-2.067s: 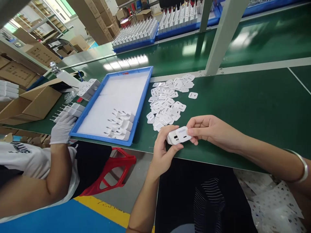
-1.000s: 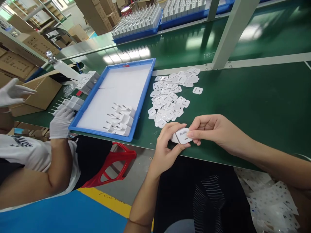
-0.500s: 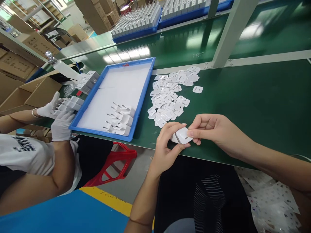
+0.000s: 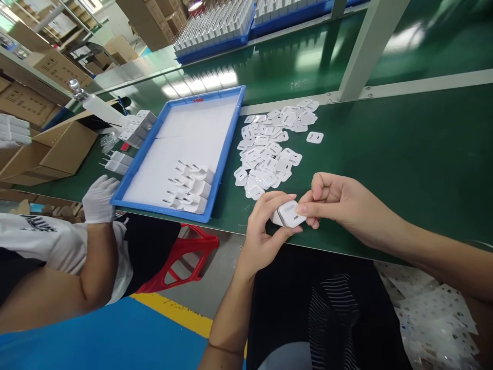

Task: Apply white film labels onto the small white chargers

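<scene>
Over the bench's front edge, my left hand (image 4: 262,231) is closed around a white plug charger (image 4: 275,219), fingers above and thumb below. A white rounded-square face sticker (image 4: 291,213) with a small dark slot lies against the charger's end. My right hand (image 4: 335,198) pinches the right edge of that sticker between thumb and fingers. Whether the sticker is fully stuck down, I cannot tell. Just beyond my hands lies a loose pile of similar white stickers (image 4: 269,164), with a single sticker (image 4: 315,137) apart to its right.
A blue tray (image 4: 215,190) at left holds several white chargers (image 4: 192,187). Farther left are a co-worker's gloved hand (image 4: 99,200), more chargers (image 4: 117,163) and an open carton (image 4: 61,159). A metal post (image 4: 360,56) rises behind; filled trays (image 4: 215,31) stand at the back.
My hands have barely moved; grey print now shows on the sticker's face. The co-worker's group of chargers has gone from beside the tray to the far left, above the carton.
</scene>
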A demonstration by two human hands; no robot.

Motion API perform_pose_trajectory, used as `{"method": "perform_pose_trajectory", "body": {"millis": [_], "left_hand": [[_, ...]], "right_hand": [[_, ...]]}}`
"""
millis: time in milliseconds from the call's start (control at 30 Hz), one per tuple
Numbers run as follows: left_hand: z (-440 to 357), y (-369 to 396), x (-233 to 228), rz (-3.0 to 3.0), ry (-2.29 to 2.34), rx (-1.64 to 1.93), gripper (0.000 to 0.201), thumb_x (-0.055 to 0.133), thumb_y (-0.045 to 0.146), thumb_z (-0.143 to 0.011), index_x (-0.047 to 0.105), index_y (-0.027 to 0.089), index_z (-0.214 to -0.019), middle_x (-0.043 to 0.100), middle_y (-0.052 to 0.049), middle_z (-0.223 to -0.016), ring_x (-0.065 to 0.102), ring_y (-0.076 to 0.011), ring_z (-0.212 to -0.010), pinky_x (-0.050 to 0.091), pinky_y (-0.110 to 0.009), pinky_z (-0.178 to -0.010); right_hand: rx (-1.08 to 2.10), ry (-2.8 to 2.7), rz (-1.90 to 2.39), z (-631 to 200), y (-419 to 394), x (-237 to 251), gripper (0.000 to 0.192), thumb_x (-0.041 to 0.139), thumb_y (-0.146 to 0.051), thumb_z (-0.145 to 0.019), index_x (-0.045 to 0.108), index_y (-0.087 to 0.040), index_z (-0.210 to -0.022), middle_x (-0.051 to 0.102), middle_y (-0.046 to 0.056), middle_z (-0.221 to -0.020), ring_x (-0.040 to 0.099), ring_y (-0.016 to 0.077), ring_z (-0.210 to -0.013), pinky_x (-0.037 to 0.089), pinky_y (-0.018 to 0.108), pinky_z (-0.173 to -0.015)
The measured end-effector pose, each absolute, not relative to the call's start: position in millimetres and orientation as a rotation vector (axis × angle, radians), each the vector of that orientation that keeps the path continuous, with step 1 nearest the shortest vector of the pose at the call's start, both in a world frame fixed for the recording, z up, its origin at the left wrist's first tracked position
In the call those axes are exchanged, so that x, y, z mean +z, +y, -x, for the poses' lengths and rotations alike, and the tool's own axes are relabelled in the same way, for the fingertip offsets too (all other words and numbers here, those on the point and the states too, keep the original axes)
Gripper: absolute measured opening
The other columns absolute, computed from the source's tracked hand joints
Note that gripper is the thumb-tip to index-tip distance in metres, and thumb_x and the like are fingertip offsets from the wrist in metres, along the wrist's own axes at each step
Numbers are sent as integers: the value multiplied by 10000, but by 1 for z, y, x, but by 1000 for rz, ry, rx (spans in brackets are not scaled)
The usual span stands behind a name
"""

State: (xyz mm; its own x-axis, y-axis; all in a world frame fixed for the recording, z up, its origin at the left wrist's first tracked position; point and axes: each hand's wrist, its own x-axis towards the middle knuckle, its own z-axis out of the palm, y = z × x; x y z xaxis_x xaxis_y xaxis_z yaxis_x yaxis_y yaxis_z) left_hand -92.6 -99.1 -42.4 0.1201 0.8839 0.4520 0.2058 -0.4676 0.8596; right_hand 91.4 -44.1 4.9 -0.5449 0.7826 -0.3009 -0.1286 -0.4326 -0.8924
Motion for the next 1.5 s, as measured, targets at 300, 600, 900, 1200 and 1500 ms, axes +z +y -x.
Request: {"method": "perform_pose_trajectory", "body": {"millis": [300,600,900,1200,1500], "left_hand": [[92,-98,-42,-1793,1085,1379,453,766,228,-822,626,254,-1252,657,-78,-1179,590,-218,-1081,504,-373,-933],[91,-99,-45,-1778,1093,1385,473,773,227,-815,626,256,-1264,637,-68,-1148,578,-215,-1105,494,-357,-947],[92,-98,-45,-1796,1111,1368,465,767,272,-824,626,262,-1267,646,-78,-1159,583,-230,-1100,499,-379,-942],[90,-98,-44,-1792,1107,1373,472,774,254,-816,625,257,-1263,639,-77,-1151,579,-223,-1087,501,-371,-943],[91,-99,-45,-1804,1137,1364,458,765,290,-825,626,261,-1260,641,-82,-1153,580,-238,-1100,501,-395,-953]], "right_hand": [[1973,-1192,977,-89,-45,7,438,881,-225,-693,444,-195,-683,702,-7,-667,588,90,-545,500,234,-591],[1874,-1271,979,-89,-48,5,428,863,-235,-718,436,-208,-689,695,-15,-681,596,95,-562,517,240,-591],[1815,-1330,1026,-90,-49,8,445,859,-280,-707,418,-230,-673,668,-30,-665,590,115,-560,532,288,-605],[1737,-1372,1059,-89,-51,8,422,844,-259,-722,425,-244,-682,665,-19,-695,610,150,-600,526,321,-602],[1654,-1453,1069,-90,-53,7,403,807,-231,-747,410,-253,-685,664,-2,-739,640,203,-688,510,367,-630]]}}
